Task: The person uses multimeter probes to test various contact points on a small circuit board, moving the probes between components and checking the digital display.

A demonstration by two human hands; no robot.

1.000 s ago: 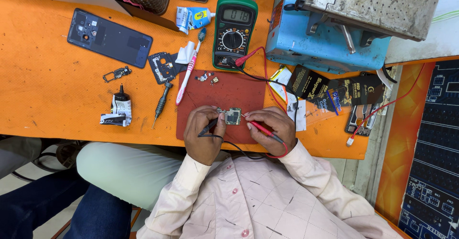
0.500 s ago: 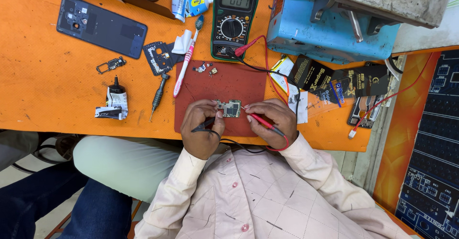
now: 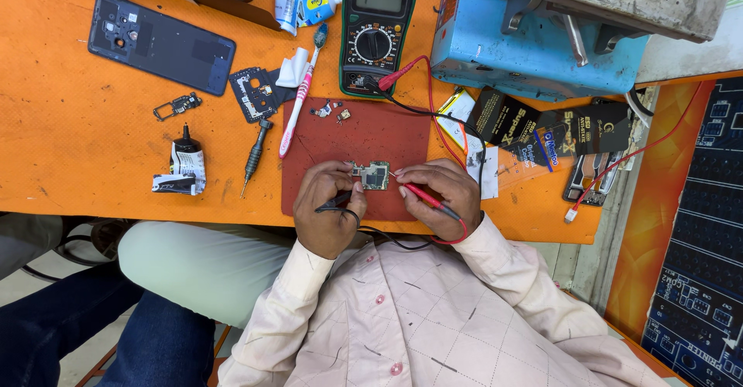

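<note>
A small phone circuit board [image 3: 372,176] lies on a dark red work mat [image 3: 364,135] near the table's front edge. My left hand [image 3: 325,205] grips a black test probe [image 3: 337,200] at the board's left side. At the board's right side, my right hand [image 3: 439,193] holds a red test probe [image 3: 422,196] with its tip touching the board's edge. Red and black leads run from the probes to a green multimeter [image 3: 375,27] behind the mat.
On the orange table [image 3: 93,124] lie a dark phone back [image 3: 161,42], a frame piece [image 3: 255,93], a toothbrush [image 3: 300,93], a screwdriver [image 3: 255,155], a small glue bottle [image 3: 186,166] and tiny parts [image 3: 331,111]. A blue machine [image 3: 534,46] and black packets [image 3: 542,135] stand at the right.
The view has shifted slightly; my hands stay at the board with both probes, the red tip held at its right edge.
</note>
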